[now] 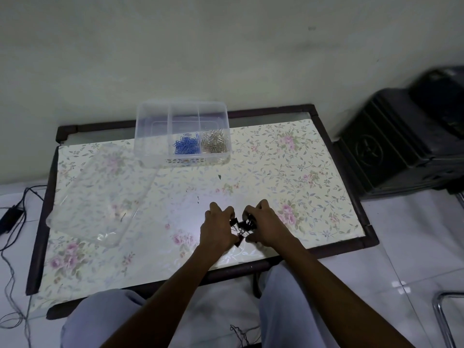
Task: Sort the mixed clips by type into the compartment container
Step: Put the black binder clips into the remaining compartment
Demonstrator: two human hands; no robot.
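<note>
A clear compartment container [150, 136] stands at the back of the table. Its middle compartment holds blue paper clips [187, 145], the right one holds silver paper clips [216, 143], and the left one looks empty. Near the table's front, my left hand [218, 229] and my right hand [263, 227] are cupped around a small heap of black binder clips [242, 226], fingers curled on both sides of it. Most of the heap is hidden between my palms.
The container's clear lid [100, 197] lies flat on the left of the floral table [301, 172]. A few tiny specks lie mid-table. A black case [401, 146] stands to the right on the floor. Cables [15, 222] run on the left.
</note>
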